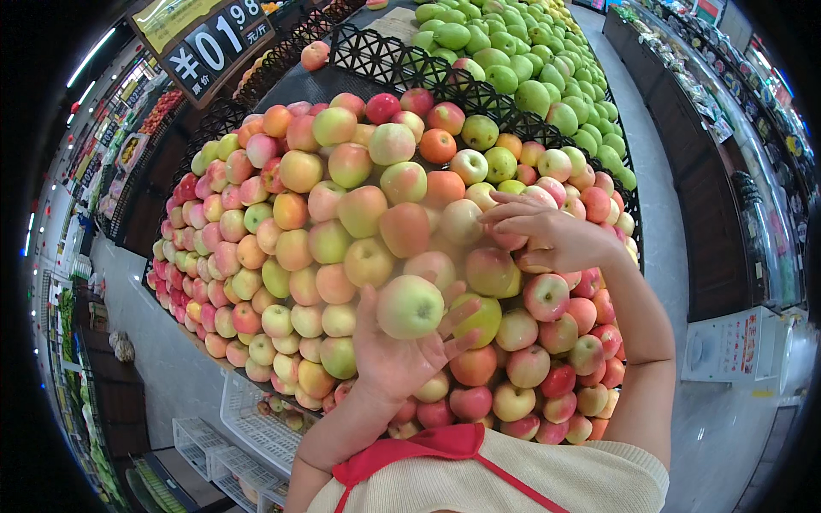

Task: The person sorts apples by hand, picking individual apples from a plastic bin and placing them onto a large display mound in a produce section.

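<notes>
A pale green apple (pixel 410 307) rests on the upturned palm of my left hand (pixel 401 356), its fingers spread beside it. Under and around both hands lies a large heap of red, yellow and green apples (pixel 294 250). My right hand (pixel 545 234) is over the right part of the heap, palm down, its fingers reaching left among apples near a pale one (pixel 462 221). Whether those fingers grip an apple cannot be told. A hazy patch blurs the middle of the picture.
A black plastic lattice divider (pixel 436 77) separates the apples from green fruit (pixel 503 58) behind. A price sign (pixel 205 48) stands at the upper left. White plastic baskets (pixel 240 410) are at the lower left. A glass-fronted display counter (pixel 712 192) runs along the right aisle.
</notes>
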`<move>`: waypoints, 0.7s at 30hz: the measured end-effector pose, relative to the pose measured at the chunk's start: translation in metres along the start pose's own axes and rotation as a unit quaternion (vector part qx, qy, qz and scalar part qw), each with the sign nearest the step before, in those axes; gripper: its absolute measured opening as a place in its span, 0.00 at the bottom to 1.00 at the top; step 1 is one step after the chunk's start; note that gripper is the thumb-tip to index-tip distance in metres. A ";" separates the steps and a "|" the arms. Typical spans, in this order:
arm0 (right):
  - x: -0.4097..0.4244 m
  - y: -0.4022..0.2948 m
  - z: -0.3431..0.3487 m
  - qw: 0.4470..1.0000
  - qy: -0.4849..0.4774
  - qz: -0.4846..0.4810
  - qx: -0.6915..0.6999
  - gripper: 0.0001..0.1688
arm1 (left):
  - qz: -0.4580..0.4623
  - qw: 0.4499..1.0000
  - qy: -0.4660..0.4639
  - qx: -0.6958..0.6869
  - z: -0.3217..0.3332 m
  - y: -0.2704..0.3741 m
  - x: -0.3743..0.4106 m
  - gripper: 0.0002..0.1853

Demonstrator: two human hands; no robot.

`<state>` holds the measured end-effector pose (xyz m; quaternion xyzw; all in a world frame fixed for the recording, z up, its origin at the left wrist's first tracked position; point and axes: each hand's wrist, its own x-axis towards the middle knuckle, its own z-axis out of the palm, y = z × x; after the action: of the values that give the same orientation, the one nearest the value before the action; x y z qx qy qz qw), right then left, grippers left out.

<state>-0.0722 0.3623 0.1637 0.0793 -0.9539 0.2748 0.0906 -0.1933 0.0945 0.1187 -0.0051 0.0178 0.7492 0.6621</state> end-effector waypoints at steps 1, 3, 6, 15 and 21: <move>0.003 0.003 0.003 0.999 -0.028 -0.014 -0.009 0.28 | -0.004 1.000 0.001 -0.027 -0.003 0.002 -0.002 0.38; 0.006 0.001 0.009 0.999 -0.012 0.003 -0.051 0.31 | 0.006 1.000 -0.004 -0.026 -0.002 0.006 -0.003 0.37; 0.008 -0.004 0.016 0.998 0.041 0.022 -0.041 0.30 | 0.017 0.999 0.021 -0.024 -0.002 0.006 -0.007 0.37; 0.009 -0.076 0.030 0.985 0.060 -0.057 0.153 0.33 | 0.001 0.982 0.011 0.186 0.021 -0.008 0.014 0.30; -0.003 -0.040 0.018 0.859 0.242 0.062 0.448 0.33 | 0.146 0.547 -0.015 0.824 0.056 0.021 0.061 0.20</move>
<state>-0.0634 0.3198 0.1687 -0.0166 -0.6790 0.6878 0.2560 -0.2207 0.1539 0.1732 0.5569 0.6178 0.4918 0.2574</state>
